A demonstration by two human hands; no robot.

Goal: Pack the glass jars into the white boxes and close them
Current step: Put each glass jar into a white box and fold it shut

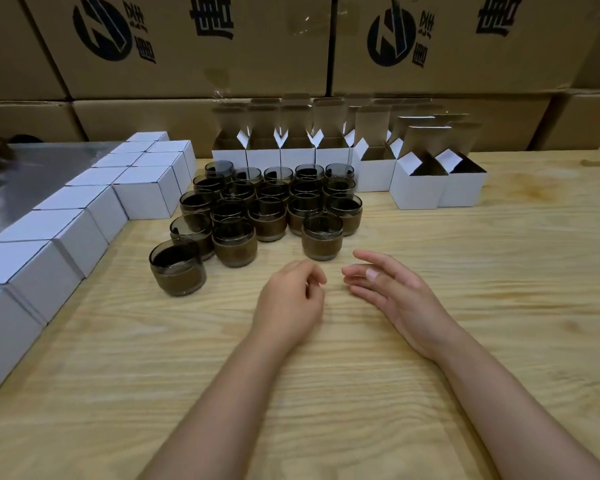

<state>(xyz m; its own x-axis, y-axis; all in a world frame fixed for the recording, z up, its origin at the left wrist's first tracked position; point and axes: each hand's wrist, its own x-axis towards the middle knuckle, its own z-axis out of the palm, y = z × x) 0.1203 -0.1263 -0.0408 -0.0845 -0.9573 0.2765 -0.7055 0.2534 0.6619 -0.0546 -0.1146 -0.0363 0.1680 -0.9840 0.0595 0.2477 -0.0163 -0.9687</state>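
I see both hands empty over the counter (465, 237): left hand (291, 299) loosely curled, right hand (392, 289) with fingers (371, 261) relaxed. The glass jars (267, 202) cluster just beyond, with open white boxes (416, 181) farther back, likely staged for easy reach.

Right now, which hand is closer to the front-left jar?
Left. The left hand is to the right of the front-left jar; the right hand is farther right, beyond the left hand.

Printed brown cartons (194, 46) behind wood tbl (465, 271), steel sheet (42, 168) at L
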